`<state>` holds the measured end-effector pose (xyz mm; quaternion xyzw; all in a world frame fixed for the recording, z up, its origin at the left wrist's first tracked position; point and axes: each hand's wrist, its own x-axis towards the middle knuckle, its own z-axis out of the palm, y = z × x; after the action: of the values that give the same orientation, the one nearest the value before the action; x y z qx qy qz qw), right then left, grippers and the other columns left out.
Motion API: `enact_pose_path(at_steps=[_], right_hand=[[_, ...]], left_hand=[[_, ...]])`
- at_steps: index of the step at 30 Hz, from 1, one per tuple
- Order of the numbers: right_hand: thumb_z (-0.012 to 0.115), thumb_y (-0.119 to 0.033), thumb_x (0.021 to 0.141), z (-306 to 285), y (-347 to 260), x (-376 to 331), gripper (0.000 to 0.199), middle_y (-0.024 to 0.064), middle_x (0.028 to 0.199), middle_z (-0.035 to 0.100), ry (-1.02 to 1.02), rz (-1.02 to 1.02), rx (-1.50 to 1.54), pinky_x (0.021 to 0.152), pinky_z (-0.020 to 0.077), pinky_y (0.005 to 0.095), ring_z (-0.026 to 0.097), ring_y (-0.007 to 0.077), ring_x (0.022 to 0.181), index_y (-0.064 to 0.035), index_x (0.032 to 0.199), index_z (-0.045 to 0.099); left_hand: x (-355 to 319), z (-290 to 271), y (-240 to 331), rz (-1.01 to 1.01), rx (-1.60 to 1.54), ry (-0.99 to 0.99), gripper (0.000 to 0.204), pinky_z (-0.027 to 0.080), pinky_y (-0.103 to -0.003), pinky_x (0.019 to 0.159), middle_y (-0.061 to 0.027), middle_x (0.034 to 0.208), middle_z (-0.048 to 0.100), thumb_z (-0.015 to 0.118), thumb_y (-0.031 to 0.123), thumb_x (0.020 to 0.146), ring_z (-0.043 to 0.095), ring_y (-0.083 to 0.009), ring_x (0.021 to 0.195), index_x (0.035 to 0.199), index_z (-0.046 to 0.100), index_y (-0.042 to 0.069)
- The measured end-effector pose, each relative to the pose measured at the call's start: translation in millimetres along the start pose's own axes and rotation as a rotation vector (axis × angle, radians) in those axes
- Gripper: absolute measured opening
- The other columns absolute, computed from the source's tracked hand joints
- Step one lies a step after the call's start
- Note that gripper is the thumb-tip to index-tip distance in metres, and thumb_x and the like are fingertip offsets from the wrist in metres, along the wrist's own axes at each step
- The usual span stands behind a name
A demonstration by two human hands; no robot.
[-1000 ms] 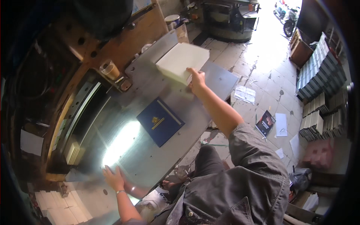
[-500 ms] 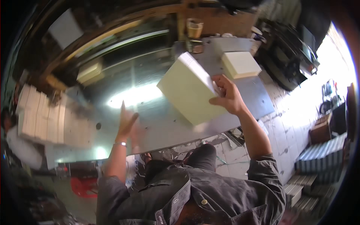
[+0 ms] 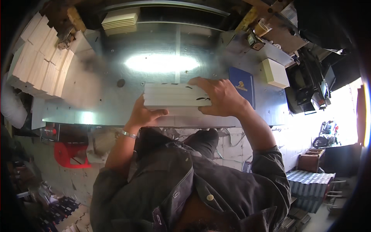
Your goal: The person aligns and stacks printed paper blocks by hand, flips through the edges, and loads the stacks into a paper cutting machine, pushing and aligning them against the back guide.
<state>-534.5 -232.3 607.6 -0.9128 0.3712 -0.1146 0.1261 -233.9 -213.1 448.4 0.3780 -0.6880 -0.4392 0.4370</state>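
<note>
A stack of white paper blocks is held at the table's front edge, its layered edges facing up with small black marks near the right end. My left hand grips its left end, thumb along the near side. Around the right end, my right hand is closed with fingers over the far side and thumb on the near one. Just right of that hand a dark blue book with a gold emblem lies on the metal table.
Tall piles of paper blocks stand on the left. Another pale stack sits at the back, and a cream block at the right. A cup stands at the back right. Below the table's left is a red plastic object.
My left hand was free and blurred; now it grips the stack's left end. The tilted paper block in my right hand has come down and nearer. The view has turned, and the blue book shows.
</note>
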Motion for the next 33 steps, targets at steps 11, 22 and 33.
enact_pose_path(at_steps=[11, 22, 33], right_hand=[[0.085, -0.017, 0.074, 44, -36, -39, 0.040, 0.0084, 0.122, 0.069, 0.493, -0.131, -0.228, 0.101, 0.0507, 0.0524, 0.065, 0.0315, 0.116, -0.0110, 0.112, 0.077], [0.080, -0.014, 0.078, 60, -49, -49, 0.049, 0.0066, 0.113, 0.069, 0.466, -0.083, -0.115, 0.087, 0.0560, 0.0405, 0.066, 0.0275, 0.101, -0.0124, 0.126, 0.071], [0.076, -0.019, 0.085, 63, -68, -7, 0.068, 0.0063, 0.107, 0.067, 0.313, -0.111, -0.326, 0.076, 0.0599, 0.0368, 0.073, 0.0255, 0.095, -0.0219, 0.149, 0.055]], left_hand=[[-11, 7, -36, -0.072, -0.075, 0.093, 0.088, 0.056, -0.035, 0.095, -0.0110, 0.121, 0.072, 0.098, 0.045, 0.071, 0.068, -0.0191, 0.111, 0.134, 0.058, -0.001], [-14, 8, -30, -0.122, -0.086, 0.104, 0.071, 0.058, -0.035, 0.089, -0.0104, 0.115, 0.073, 0.098, 0.031, 0.074, 0.069, -0.0181, 0.104, 0.127, 0.062, -0.001], [-14, 8, -22, -0.074, -0.044, 0.126, 0.074, 0.058, -0.036, 0.089, -0.0111, 0.115, 0.073, 0.098, 0.030, 0.072, 0.070, -0.0200, 0.105, 0.129, 0.061, -0.001]])
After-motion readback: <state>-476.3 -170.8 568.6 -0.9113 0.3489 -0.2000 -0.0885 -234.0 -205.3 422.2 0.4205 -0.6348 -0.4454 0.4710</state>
